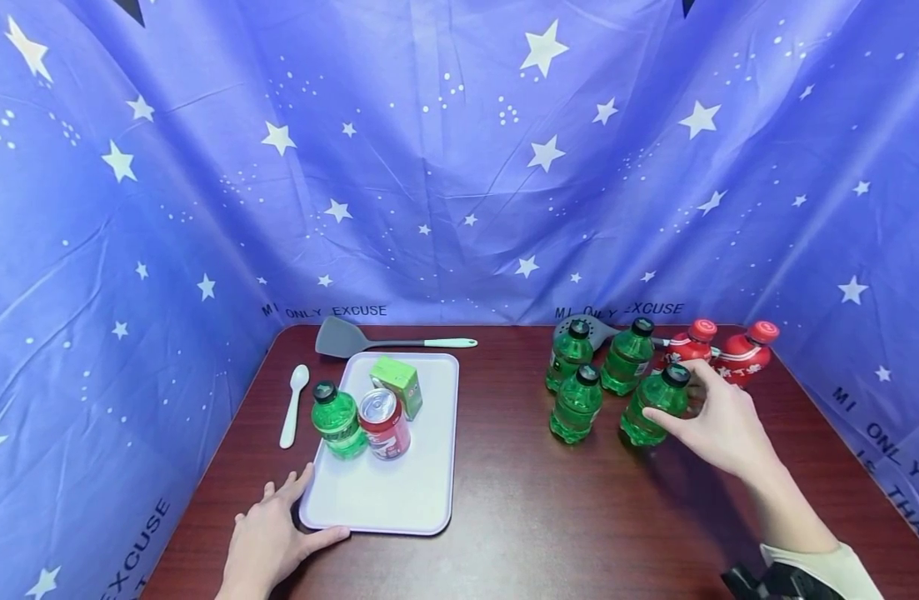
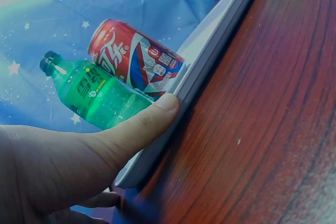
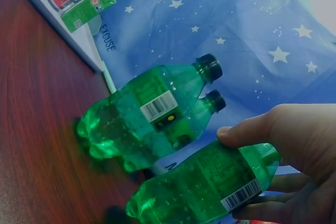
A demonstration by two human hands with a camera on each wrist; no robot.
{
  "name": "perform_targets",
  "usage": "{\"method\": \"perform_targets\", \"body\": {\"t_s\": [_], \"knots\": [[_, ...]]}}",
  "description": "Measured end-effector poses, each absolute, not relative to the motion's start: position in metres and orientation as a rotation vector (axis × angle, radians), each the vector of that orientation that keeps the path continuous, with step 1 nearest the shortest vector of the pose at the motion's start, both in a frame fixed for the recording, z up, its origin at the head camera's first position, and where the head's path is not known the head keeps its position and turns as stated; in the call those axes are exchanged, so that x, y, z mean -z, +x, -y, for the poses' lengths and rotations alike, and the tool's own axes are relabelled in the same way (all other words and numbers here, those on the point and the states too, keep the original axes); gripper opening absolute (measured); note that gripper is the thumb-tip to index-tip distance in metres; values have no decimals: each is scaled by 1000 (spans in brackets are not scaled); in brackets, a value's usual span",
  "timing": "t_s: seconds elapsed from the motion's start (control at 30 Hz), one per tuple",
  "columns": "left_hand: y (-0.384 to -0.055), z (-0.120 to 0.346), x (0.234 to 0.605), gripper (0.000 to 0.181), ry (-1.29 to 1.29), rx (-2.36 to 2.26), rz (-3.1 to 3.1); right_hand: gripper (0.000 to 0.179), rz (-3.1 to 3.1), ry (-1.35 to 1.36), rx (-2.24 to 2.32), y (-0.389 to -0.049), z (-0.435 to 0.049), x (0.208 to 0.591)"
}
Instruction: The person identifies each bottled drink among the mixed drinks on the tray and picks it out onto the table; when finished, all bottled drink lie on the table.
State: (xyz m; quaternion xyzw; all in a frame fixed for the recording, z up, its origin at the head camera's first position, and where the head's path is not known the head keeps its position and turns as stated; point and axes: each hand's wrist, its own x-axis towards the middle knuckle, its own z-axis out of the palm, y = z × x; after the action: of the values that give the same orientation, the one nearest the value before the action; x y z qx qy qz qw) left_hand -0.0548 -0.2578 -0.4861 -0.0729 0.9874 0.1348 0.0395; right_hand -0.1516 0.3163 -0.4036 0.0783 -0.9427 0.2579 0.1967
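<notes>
On the right, my right hand (image 1: 717, 421) holds a green soda bottle (image 1: 657, 408) with a black cap, thumb on one side and fingers behind it. In the right wrist view its label and barcode show on the bottle (image 3: 210, 182). Three similar green bottles (image 1: 576, 408) stand beside it. My left hand (image 1: 267, 529) rests at the near left corner of a white tray (image 1: 414, 500), fingers spread and thumb along the rim. Standing on the tray are another green bottle (image 1: 339, 425), a red soda can (image 1: 385, 429) and a green drink carton (image 1: 399, 383).
A grey spatula (image 1: 342, 337) lies behind the tray, and a white spoon (image 1: 294, 404) to its left. Two red-capped bottles (image 1: 747, 354) stand at the back right. Behind the green bottles lies a grey slotted utensil (image 1: 597, 329). A blue star-patterned curtain (image 1: 444, 167) surrounds the table.
</notes>
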Motion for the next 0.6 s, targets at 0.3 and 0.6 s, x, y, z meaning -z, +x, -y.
{"method": "perform_targets", "body": {"t_s": [0.3, 0.6], "knots": [[-56, 257, 485, 130, -236, -411, -3011, 75, 2638, 228, -726, -162, -319, 413], [-56, 257, 484, 130, -239, -410, -3008, 71, 2649, 222, -711, -166, -316, 418]]}}
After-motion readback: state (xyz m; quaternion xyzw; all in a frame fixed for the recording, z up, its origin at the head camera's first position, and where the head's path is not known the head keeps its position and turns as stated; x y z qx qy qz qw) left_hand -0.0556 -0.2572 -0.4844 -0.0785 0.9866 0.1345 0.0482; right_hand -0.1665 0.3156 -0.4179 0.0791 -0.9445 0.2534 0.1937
